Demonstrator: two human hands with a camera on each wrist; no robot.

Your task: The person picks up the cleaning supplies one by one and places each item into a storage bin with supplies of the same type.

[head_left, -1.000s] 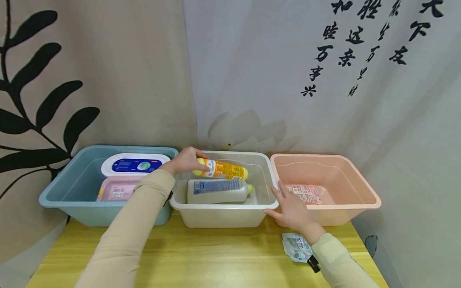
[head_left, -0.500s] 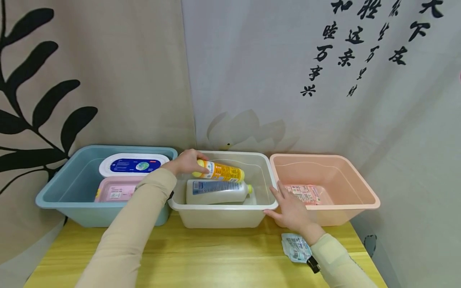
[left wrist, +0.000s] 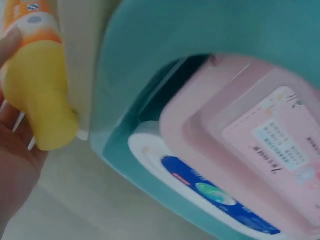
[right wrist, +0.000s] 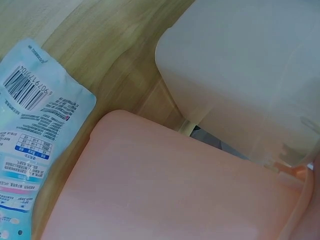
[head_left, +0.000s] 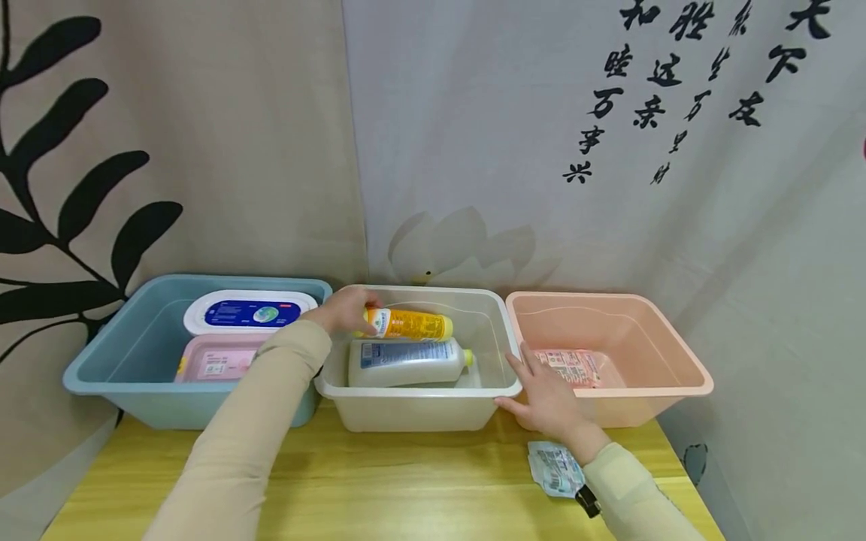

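Observation:
My left hand (head_left: 348,309) grips a yellow bottle (head_left: 409,324) by one end, inside the white bin (head_left: 419,412). In the left wrist view the yellow end of the bottle (left wrist: 47,95) shows, with fingers round it. In front of it a white bottle with a yellow cap (head_left: 406,362) lies on its side in the same bin. My right hand (head_left: 551,398) has its fingers spread, resting at the adjoining rims of the white bin and the pink bin (head_left: 609,409). Below that hand, a light-blue pouch (head_left: 555,469) lies on the table, also seen in the right wrist view.
At left stands a blue bin (head_left: 135,376) with a white wipes pack (head_left: 250,312) and a pink box (head_left: 216,358). A pink-and-white packet (head_left: 571,367) lies in the pink bin. The bins line the back of the wooden table (head_left: 379,488), before a curtain (head_left: 460,135).
The yellow bottle has moved down and slightly left in my left hand, and it lies more level. My right hand has stayed at the rims.

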